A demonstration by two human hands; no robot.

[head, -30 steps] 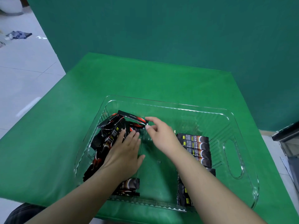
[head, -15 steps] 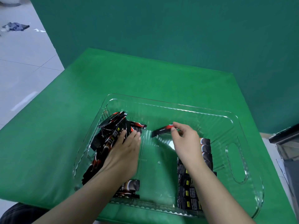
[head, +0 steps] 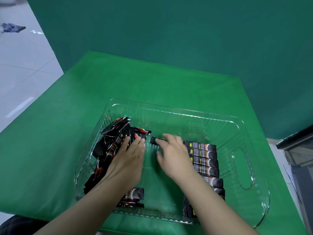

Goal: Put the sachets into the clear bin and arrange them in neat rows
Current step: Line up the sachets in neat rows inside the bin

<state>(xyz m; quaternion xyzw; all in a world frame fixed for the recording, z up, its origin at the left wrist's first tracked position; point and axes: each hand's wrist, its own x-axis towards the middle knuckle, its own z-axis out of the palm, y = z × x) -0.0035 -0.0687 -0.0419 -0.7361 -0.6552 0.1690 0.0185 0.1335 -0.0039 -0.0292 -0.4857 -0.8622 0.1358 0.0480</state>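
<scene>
Inside the clear bin, the left hand rests flat with straight fingers on the loose pile of sachets, probably to keep it from sliding. The right hand is blurred; its fingertips seem to pinch one sachet between the pile and the neat row, probably the next one for that row.
</scene>
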